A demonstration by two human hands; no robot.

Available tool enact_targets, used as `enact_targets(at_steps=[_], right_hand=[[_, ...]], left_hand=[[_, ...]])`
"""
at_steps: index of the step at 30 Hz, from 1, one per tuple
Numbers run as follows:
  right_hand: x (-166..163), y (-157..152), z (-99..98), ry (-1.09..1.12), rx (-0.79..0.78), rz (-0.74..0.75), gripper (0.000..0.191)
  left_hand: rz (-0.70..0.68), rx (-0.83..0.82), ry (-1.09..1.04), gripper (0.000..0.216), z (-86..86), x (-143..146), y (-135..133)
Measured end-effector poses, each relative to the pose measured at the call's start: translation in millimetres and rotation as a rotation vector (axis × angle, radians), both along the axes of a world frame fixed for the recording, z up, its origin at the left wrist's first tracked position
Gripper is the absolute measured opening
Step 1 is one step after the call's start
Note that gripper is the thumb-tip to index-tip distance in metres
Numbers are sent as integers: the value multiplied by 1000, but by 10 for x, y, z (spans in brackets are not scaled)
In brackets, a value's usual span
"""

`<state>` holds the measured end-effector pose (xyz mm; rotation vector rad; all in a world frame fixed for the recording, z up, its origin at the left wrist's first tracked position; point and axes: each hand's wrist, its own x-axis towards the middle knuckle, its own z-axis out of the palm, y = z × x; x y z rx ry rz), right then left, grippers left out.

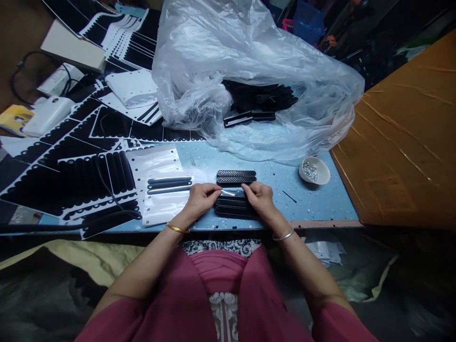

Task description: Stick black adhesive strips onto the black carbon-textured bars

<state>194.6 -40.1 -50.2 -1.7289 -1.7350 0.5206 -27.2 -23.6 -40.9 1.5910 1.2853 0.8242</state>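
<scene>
My left hand (201, 199) and my right hand (261, 197) pinch the two ends of a glossy, film-like sticker strip (232, 193) between them. Right below it lie several long black round-ended pieces (233, 209), side by side. Just beyond the strip are black pieces with a perforated pattern (236, 176). To the left of my left hand, a white backing sheet (162, 209) carries a few dark strips (169, 185). Whether the held strip touches the black pieces under it, I cannot tell.
A large clear plastic bag (249, 42) holding black parts (265, 97) covers the back. Black sticker sheets (53, 190) and a dark cable (42, 229) fill the left. At the right are a white bowl of small metal bits (322, 172), a thin black stick (289, 196) and a cardboard box (402, 142).
</scene>
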Motion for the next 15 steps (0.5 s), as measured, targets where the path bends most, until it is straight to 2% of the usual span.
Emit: enact_targets(at_steps=[2,6,8,10,12,15], right_hand=[[44,-15,22,75,-5,-54,55],[244,-167,172,358,-9,-207,46],[325,-298,279,419,37,-297,44],[321,-452,394,371,91,-327,41],[197,-623,499,253,155,-243,35],[-182,-883,596,132,258,84,25]], left_hand=[[-2,-4,3,17,-5,-8,12],[13,-57,-55,24,-18,-11,40],[24,-63,-94,29,31,-20,19],[49,13,-87,32,156,-72,-44],[87,161,-20,32,339,-206,-143],[107,417,156,33,571,-581,-314]])
